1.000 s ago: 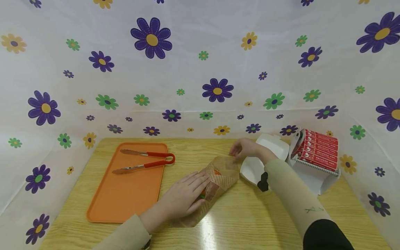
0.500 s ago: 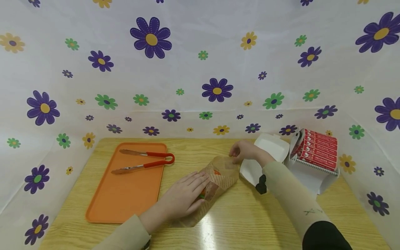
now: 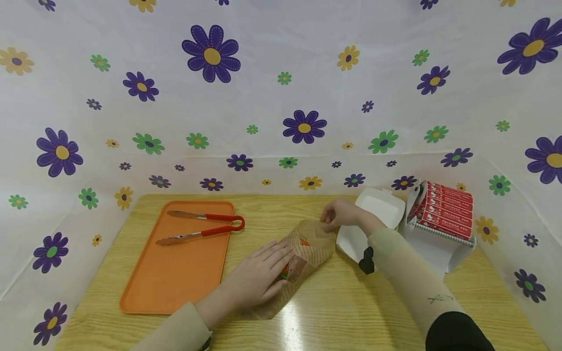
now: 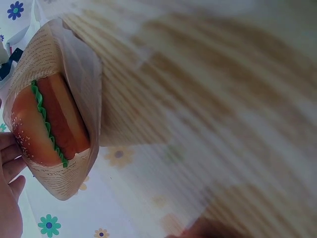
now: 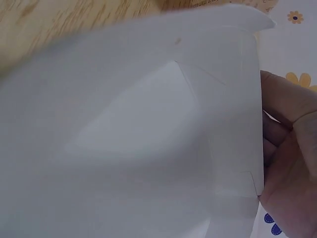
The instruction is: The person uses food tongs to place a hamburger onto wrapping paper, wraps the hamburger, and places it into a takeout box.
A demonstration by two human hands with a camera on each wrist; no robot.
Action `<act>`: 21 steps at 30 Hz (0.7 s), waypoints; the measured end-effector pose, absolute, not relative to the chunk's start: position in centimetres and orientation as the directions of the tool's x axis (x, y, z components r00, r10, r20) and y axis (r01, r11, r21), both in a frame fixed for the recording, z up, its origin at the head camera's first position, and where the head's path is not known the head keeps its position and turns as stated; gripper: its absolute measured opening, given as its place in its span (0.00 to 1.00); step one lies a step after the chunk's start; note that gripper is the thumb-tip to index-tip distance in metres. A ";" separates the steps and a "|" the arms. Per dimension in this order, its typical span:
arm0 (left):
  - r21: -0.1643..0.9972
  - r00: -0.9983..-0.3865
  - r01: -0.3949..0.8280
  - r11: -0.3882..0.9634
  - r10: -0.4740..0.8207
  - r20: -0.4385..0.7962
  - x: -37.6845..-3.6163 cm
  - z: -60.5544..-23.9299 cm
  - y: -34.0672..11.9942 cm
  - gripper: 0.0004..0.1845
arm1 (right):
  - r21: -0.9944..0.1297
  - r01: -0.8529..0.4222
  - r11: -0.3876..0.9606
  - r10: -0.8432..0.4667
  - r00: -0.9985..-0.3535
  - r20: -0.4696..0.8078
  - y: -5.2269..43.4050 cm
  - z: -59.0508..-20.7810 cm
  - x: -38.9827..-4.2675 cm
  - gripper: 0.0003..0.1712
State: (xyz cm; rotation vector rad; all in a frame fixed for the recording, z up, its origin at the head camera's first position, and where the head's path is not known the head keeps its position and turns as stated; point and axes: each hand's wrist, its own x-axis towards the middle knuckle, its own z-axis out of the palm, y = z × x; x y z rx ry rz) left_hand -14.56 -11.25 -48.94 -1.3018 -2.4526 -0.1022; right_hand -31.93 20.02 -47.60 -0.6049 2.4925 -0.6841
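Head view: a pale wood-grain table carries a flat, orange rectangular tray at left. A white hinged carton lies open at right, apparently kept within easy reach. Between them lies a brown newsprint-patterned paper sheet. Red-handled metal tongs lie over the tray's edge, seemingly out of the way. The left hand rests over the paper, fingers nearly straight, presumably steadying it. The right hand, fingers curled, looks to pinch the paper's far corner, perhaps controlling the fold. A sesame-bun burger with a green frill sits in the paper, partly covered. Against one second ago, the right hand sits slightly lower, fingertips closer to the corner; the left hand matches.
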 end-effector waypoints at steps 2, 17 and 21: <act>-0.101 -0.513 0.813 0.574 0.787 0.343 -14.5 -48.9 -11.3 0.33 | -0.569 -0.290 0.770 -0.533 -0.782 -0.324 20.0 -47.5 -31.8 0.11; -0.102 -0.514 0.814 0.572 0.790 0.334 -14.5 -48.8 -11.1 0.33 | -0.615 -0.331 0.716 -0.552 -0.807 -0.208 19.9 -47.6 -31.0 0.06; -0.103 -0.513 0.814 0.572 0.790 0.336 -14.6 -48.9 -11.1 0.33 | -0.621 -0.326 0.713 -0.535 -0.825 -0.181 19.7 -47.2 -30.7 0.05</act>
